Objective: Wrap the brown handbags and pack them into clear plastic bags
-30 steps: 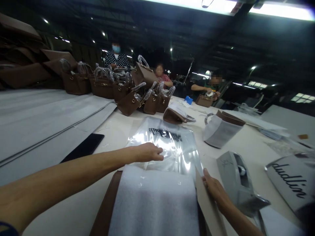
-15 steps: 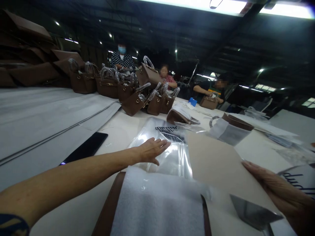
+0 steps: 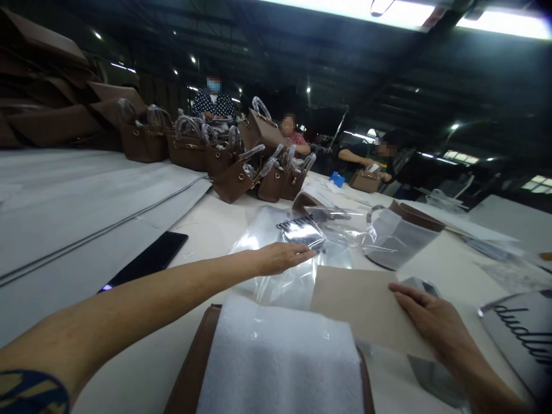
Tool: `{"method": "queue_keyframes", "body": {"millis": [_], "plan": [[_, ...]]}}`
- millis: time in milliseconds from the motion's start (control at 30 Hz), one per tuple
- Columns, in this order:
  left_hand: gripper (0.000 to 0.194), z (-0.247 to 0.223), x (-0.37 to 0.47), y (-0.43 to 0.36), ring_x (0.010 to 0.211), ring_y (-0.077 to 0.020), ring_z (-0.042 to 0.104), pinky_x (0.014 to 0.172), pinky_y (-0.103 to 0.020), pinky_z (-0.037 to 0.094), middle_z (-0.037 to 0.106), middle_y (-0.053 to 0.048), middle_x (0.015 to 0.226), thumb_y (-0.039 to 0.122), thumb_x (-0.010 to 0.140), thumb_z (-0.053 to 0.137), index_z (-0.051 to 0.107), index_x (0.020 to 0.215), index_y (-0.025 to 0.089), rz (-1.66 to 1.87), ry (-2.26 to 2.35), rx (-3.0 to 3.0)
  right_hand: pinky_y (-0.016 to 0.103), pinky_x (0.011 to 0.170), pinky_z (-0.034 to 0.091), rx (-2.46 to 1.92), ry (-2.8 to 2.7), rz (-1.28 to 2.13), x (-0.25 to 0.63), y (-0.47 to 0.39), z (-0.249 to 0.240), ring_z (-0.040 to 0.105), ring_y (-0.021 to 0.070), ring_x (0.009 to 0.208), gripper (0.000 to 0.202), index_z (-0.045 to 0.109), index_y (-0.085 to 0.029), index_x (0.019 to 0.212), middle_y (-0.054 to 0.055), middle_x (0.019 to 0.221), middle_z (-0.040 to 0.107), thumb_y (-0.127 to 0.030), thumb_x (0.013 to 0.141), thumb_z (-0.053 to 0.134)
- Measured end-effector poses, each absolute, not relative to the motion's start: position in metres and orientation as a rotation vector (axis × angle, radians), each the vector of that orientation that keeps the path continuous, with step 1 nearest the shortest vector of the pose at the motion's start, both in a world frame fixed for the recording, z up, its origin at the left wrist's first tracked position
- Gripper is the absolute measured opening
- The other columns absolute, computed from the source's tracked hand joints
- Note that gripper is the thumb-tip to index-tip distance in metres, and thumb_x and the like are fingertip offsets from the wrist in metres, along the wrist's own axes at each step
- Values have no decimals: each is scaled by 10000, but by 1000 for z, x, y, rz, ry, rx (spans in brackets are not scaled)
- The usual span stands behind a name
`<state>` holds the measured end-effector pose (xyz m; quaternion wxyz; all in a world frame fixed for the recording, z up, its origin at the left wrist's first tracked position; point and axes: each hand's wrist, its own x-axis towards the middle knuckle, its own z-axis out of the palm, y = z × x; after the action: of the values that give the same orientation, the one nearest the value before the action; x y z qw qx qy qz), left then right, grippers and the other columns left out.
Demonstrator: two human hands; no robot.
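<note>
My left hand (image 3: 284, 257) lies with its fingers stretched out over clear plastic bags (image 3: 276, 287) with dark lettering. Between thumb and fingers, my right hand (image 3: 425, 313) pinches the right edge of a beige board (image 3: 357, 299), whose left edge overlaps the plastic. Nearest to me is a brown bag (image 3: 196, 356) with a white foam sheet (image 3: 280, 359) over it. A second brown bag in white wrap (image 3: 401, 230) stands beyond the board. Clear plastic with dark lettering (image 3: 517, 333) lies at the far right.
A black phone (image 3: 150, 259) lies on the left. Several brown handbags (image 3: 233, 178) with wrapped handles are grouped farther back, beside a pile of brown pieces (image 3: 52, 121). Several people work across the table, one holding a brown bag (image 3: 365, 179).
My right hand has moved left and away from me, carrying the board with it towards the plastic. My left hand has shifted slightly right, and the plastic by it has crumpled.
</note>
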<state>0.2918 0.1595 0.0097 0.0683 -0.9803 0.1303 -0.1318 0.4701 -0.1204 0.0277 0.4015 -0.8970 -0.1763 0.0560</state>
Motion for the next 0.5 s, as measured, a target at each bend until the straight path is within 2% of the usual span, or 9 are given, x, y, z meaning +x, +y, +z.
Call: {"method": "queue_keyframes", "body": {"millis": [133, 233, 400, 500], "plan": [[566, 19, 306, 151, 1050, -201, 499, 736, -266, 452, 446, -112, 1299, -39, 789, 364, 287, 1317, 148, -428, 485, -2914, 248, 528, 477, -1905, -290, 399, 455, -120, 39, 589, 166, 682, 484, 639, -245, 1041, 47, 916, 662, -365, 577, 703], [510, 32, 322, 145, 960, -197, 525, 688, -280, 437, 457, -104, 1291, -9, 812, 376, 351, 1292, 159, -444, 553, -2868, 238, 512, 485, -1727, -252, 466, 451, -111, 47, 592, 164, 669, 546, 622, -226, 1065, 48, 901, 663, -321, 539, 734], [413, 43, 324, 132, 860, -185, 517, 600, -290, 380, 500, -67, 1252, 58, 853, 396, 415, 1244, 193, -480, 684, -2766, 261, 532, 480, -1900, -398, 414, 465, -98, 33, 563, 149, 591, 535, 594, -136, 1099, 31, 748, 656, -313, 600, 674], [380, 38, 312, 123, 823, -162, 502, 599, -284, 367, 551, -27, 1179, 110, 873, 418, 414, 1233, 233, -490, 789, -2714, 286, 590, 500, -1983, -678, 513, 466, -91, 16, 590, 160, 633, 520, 550, -109, 1157, 43, 791, 667, -373, 709, 549]]}}
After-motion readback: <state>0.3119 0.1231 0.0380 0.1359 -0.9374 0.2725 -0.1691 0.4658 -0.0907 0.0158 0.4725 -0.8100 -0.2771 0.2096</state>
